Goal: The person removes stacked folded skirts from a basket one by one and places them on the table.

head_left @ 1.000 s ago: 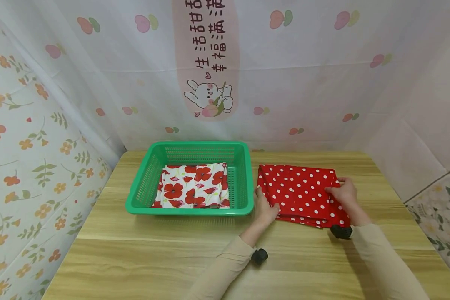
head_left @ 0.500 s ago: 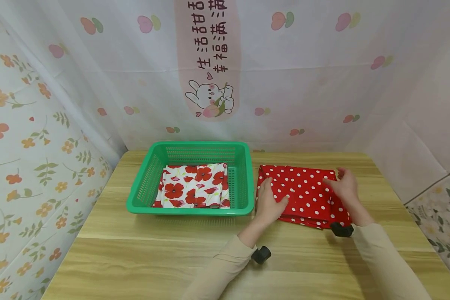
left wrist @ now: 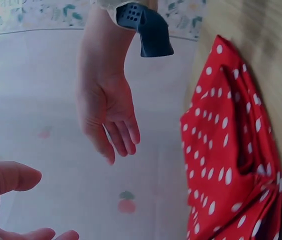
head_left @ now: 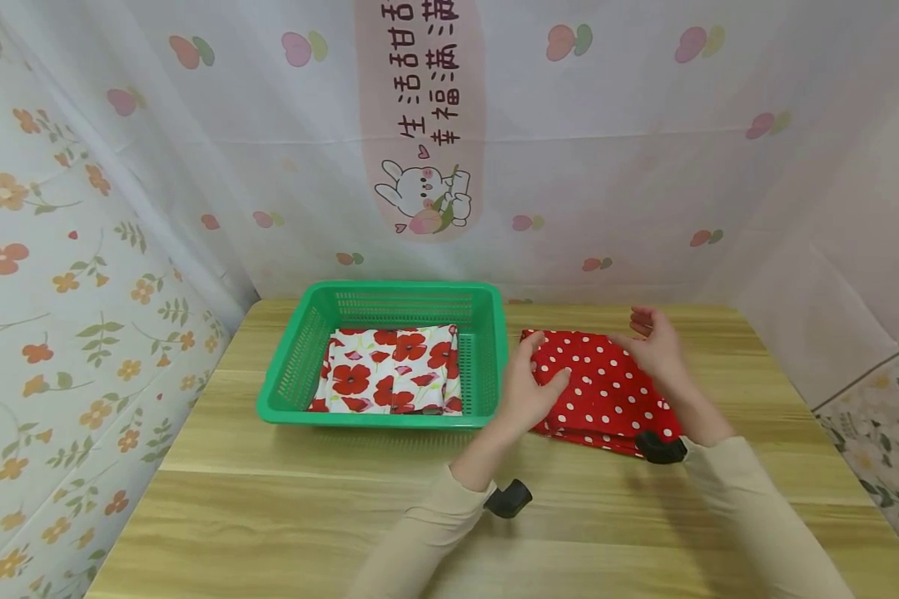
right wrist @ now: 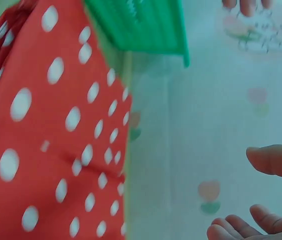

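Note:
A folded red cloth with white polka dots (head_left: 595,391) lies on the table, right of the basket. Above its left end is my left hand (head_left: 526,395), fingers loosely extended and holding nothing. My right hand (head_left: 658,349) hovers over the cloth's right side, also free of anything. The left wrist view shows a gap between the cloth (left wrist: 211,145) and the raised right hand (left wrist: 108,107). In the right wrist view, the cloth's dotted top (right wrist: 71,145) lies apart from the right thumb and fingers (right wrist: 276,160).
A green plastic basket (head_left: 270,408) stands on the wooden table (head_left: 285,516), left of the cloth. Inside it lies folded white fabric with red poppies (head_left: 389,374). A printed curtain (head_left: 607,183) hangs behind the table, and a flowered one (head_left: 60,333) on the left.
Both hands have let go of the polka-dot cloth and risen above it. The right hand has moved left and away from the cloth's right edge. The cloth stays in place.

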{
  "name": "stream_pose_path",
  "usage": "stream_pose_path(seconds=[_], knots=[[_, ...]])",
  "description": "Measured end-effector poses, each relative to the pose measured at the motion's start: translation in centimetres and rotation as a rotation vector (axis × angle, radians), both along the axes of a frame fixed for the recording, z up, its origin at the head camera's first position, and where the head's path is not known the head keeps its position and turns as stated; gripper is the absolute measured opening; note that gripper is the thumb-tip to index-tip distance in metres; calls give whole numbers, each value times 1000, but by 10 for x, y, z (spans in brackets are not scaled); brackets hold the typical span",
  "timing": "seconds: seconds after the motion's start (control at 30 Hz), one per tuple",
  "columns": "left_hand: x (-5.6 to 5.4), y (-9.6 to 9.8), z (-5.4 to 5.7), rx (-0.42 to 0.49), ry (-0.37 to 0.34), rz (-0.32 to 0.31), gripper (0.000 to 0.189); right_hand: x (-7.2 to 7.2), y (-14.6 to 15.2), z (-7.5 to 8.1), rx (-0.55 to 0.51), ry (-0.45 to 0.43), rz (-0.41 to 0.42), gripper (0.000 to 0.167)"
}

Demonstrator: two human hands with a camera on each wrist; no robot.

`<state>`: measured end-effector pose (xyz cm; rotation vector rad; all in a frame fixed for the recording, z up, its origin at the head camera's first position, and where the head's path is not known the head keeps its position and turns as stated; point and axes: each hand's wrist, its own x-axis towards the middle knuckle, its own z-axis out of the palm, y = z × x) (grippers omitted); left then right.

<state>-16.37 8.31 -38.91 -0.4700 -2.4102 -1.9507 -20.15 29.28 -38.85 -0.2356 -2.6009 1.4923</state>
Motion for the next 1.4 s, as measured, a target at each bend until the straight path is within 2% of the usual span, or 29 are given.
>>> stream_pose_path(seconds=[0.2,0.4,0.67,1.03,1.4], knots=[[-4,-23,5,3,44,33,56,-2,-27,14,-48,58,80,64],[-9,-47,5,13,82,88,54,-7,-51,17,-91,82,146,60],[-14,-76,5,26,58,164,55,-14,-85,19,-138,77,215,58],[-17,-106,0,67,9,219,57,-20,-126,22,-150,66,280,56],[-19,-138,-5,22,-4,322,54,-27,-156,20,-183,-21,334,59]])
